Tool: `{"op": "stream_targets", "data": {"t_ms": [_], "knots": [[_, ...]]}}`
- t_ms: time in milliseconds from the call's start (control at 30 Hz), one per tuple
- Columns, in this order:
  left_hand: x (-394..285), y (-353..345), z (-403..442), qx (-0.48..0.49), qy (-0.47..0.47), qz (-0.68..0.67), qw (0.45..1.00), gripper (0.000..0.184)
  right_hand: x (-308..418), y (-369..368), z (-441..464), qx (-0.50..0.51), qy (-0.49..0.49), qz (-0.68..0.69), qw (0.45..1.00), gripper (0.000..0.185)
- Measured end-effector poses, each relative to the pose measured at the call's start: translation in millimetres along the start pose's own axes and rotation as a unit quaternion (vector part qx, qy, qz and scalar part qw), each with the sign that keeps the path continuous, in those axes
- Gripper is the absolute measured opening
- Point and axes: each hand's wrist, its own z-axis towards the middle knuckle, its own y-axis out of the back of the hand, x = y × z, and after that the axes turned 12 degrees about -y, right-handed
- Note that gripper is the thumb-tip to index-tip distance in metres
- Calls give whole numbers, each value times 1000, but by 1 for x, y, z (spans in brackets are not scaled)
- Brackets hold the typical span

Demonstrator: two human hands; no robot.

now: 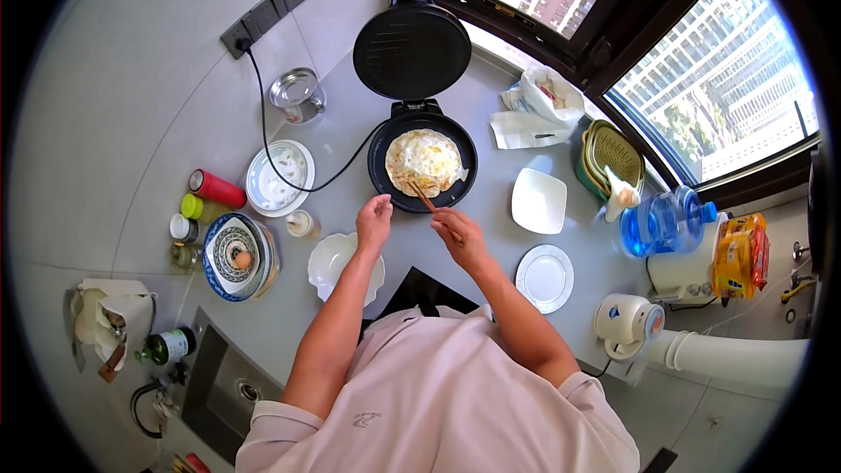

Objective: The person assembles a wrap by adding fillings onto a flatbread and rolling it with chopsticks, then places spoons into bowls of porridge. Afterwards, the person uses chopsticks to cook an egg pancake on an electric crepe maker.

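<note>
A round, white-and-yellow fried egg pancake (425, 162) lies in the black electric griddle (378, 180), whose lid (412, 51) is raised. Wooden chopsticks (422, 196) are gripped in my right hand (462, 236), their tips touching the near edge of the pancake. My left hand (375, 221) hovers beside the griddle's near left rim, its fingers curled together with nothing visible in them. Whether it touches the rim I cannot tell. Below my left hand sits a white scalloped bowl (326, 264).
Plates (298, 151), a sauce jar (302, 224) and stacked bowls with an egg (243, 259) stand left. The griddle's black cord (263, 114) reaches a wall socket. On the right are a square white dish (539, 201), a round plate (545, 278) and a blue water jug (661, 223).
</note>
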Motion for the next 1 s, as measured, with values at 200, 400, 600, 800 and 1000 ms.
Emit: {"op": "stream_targets", "data": {"t_ms": [200, 400, 600, 800, 1000], "knots": [[-6, -8, 2, 8, -3, -2, 1000, 25, -4, 15, -15, -20, -11, -9, 1000, 14], [-7, -12, 2, 22, 6, 7, 1000, 26, -6, 25, -19, -49, -68, 10, 996, 14], [-4, -12, 2, 22, 6, 8, 1000, 26, -11, 29, -24, -58, -92, 30, 994, 15], [-14, -8, 2, 7, 26, 0, 1000, 25, -13, 42, -5, -107, -73, 7, 992, 15], [-24, -3, 0, -8, 39, -9, 999, 25, -12, 44, -12, -66, -41, -65, 995, 12]]}}
